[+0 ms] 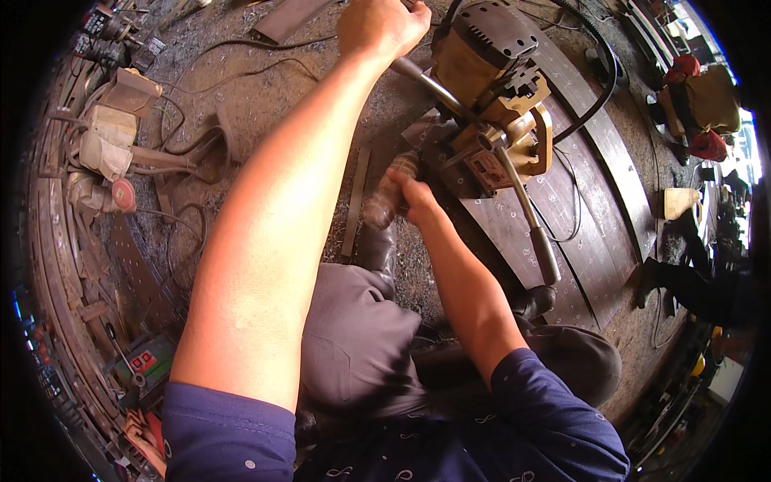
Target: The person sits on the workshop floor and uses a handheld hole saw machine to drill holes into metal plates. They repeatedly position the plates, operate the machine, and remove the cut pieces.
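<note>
My left hand [384, 28] is closed in a fist at the top edge, and a dark bit shows at its fingers. What it grips is mostly out of view. Behind that wrist runs one feed lever [438, 88] of a yellow and grey magnetic drill [490, 88]. A second lever with a dark grip [544, 255] points toward my knees. My right hand [411, 195] is wrapped round a dirty, ridged plastic bottle [381, 207], tilted with its upper end near the drill's base. The drill stands on dark steel plates [578, 233], and its cutter is hidden.
A narrow metal strip [356, 201] lies left of the bottle among metal shavings. Dusty equipment with cables [108, 140] stands at the left, and a green device [148, 361] lower down. A tan and red bag [707, 104] sits at the right. A black hose [612, 68] loops behind the drill.
</note>
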The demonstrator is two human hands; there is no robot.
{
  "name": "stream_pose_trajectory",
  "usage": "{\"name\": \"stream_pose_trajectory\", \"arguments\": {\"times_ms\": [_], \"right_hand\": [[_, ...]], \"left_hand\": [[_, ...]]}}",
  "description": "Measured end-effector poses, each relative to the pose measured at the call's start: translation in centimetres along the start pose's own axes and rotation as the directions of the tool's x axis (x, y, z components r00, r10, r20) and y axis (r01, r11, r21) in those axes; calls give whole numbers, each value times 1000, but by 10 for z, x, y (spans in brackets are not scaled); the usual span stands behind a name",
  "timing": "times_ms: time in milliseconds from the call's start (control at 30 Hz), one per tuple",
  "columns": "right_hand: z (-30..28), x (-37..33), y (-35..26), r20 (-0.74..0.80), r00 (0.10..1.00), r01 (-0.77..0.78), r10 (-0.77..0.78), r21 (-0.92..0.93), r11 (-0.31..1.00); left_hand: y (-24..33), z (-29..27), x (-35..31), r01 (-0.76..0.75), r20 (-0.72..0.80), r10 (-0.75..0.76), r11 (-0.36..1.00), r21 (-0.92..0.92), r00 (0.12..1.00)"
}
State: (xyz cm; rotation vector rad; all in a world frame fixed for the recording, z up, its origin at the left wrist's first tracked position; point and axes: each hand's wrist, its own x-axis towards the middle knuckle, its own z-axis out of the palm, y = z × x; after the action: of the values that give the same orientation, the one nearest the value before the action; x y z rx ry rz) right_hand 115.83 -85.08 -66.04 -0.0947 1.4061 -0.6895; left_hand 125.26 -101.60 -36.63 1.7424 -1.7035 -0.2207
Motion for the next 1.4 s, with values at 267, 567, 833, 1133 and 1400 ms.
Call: {"name": "stream_pose_trajectory", "arguments": {"times_ms": [267,567,833,1133,1400], "right_hand": [[-49,-38,58,-58,881,264,-469,-762,591],[-157,-69,150,-263,909,7,-324,-767,642],[-338,-92,52,-52,944,-28,-325,-997,78],[-265,-321,-160,126,781,86,-612,-992,-94],[-162,-373,-123,227,856,292,-465,-954,73]], "left_hand": [[-6,9,-1,-1,2,1,999,43,1000],[2,6,-4,23,30,-26,994,109,999],[-24,23,15,3,101,-16,992,130,995],[-6,6,6,77,150,-102,983,165,983],[-12,-1,3,100,196,-135,979,178,971]]}}
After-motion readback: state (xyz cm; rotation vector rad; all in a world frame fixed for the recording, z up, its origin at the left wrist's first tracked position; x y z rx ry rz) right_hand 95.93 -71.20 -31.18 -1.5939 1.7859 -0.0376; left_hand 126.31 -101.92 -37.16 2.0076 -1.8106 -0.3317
